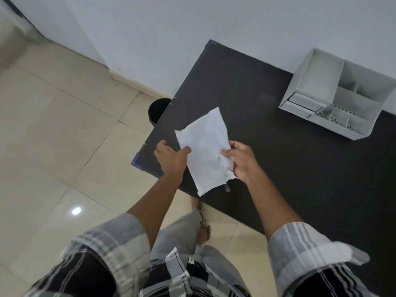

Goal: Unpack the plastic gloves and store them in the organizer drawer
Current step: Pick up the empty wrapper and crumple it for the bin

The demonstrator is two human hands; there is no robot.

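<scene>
Left hand: your left hand [171, 156] pinches the left edge of the glove packet [204, 151], thumb on top.
Right hand: your right hand [241, 161] grips the packet's right edge, fingers curled round crumpled plastic.
Hands: set apart, one on each side of the packet, both clamped on it.
Glove packet: a flat, pale, wrinkled plastic bag, held tilted above the near left corner of the desk [278, 157]; you cannot tell from here whether it is opened.
Organizer: a white organizer [340, 99] stands at the far right of the desk against the wall, well apart from your hands.
Organizer contents: several open compartments; one at the left holds a flat white piece; the front ones show dotted perforations.
Desk: black top with blue tape at its corners.
Room: pale floor tiles [53, 129], white wall [192, 22], a dark round bin [157, 110] beside the desk's left edge.
</scene>
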